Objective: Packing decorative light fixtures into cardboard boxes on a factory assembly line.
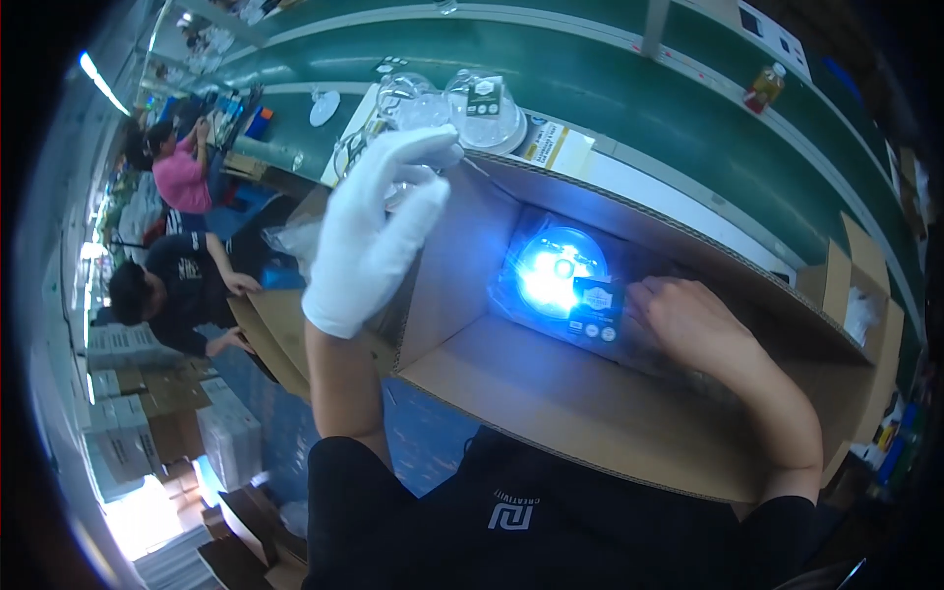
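Note:
A deep open cardboard box (560,398) lies in front of me. Inside it is a round clear light (560,261), glowing bright blue-white, with a dark printed card (597,310) at its lower right. My right hand (688,320), bare, reaches into the box with curled fingers at the card's right edge; the fingertips are partly hidden. My left hand (379,226), in a white glove, is raised by the box's left end. Its fingers are bent, thumb apart, and nothing shows in them. Just behind that hand, clear round domes (482,108) with a dark card stand on the bench.
A green bench (688,128) with raised rails runs behind the box. It bears a bottle (765,87) of reddish drink. At left, a person in black (182,290) handles a cardboard piece (270,334), and a person in pink (180,172) works farther off. Cartons (231,433) are stacked lower left.

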Demonstrator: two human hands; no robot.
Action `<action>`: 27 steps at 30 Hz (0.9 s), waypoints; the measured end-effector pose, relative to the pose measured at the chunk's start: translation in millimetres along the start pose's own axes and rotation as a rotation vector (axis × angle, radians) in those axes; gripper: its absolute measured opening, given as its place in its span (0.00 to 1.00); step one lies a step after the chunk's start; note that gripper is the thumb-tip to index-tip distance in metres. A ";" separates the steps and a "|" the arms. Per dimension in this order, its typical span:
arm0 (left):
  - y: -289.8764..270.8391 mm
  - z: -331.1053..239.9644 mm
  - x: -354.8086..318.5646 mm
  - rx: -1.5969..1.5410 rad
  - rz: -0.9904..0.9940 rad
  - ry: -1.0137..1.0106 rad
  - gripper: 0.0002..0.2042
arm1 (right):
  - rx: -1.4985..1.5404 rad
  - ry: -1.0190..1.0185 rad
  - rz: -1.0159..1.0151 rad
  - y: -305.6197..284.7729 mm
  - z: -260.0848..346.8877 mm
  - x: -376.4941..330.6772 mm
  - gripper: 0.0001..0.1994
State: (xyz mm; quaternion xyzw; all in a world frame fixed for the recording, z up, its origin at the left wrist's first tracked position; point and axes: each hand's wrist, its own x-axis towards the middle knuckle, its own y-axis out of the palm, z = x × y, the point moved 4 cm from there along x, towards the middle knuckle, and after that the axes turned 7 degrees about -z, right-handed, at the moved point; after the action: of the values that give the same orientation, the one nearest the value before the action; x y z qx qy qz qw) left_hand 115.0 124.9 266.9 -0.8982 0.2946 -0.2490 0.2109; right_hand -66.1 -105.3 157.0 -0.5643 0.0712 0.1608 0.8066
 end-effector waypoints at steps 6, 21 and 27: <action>17.4 37.9 -49.8 -0.184 -0.011 -0.113 0.37 | -0.024 -0.160 -0.408 -40.3 42.0 33.9 0.20; 25.1 43.8 -43.9 -0.358 -0.038 -0.203 0.31 | -0.132 -0.220 -0.117 -29.7 43.8 89.2 0.10; 32.8 42.8 -37.0 -0.431 -0.052 -0.246 0.32 | 0.028 -0.259 -0.070 -21.0 48.8 95.0 0.06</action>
State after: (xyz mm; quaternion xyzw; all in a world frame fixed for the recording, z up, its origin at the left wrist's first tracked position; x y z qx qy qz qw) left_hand 99.5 134.1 204.0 -0.9532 0.2898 -0.0745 0.0426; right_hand 26.9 -49.3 164.7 -0.5297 -0.0513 0.2031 0.8219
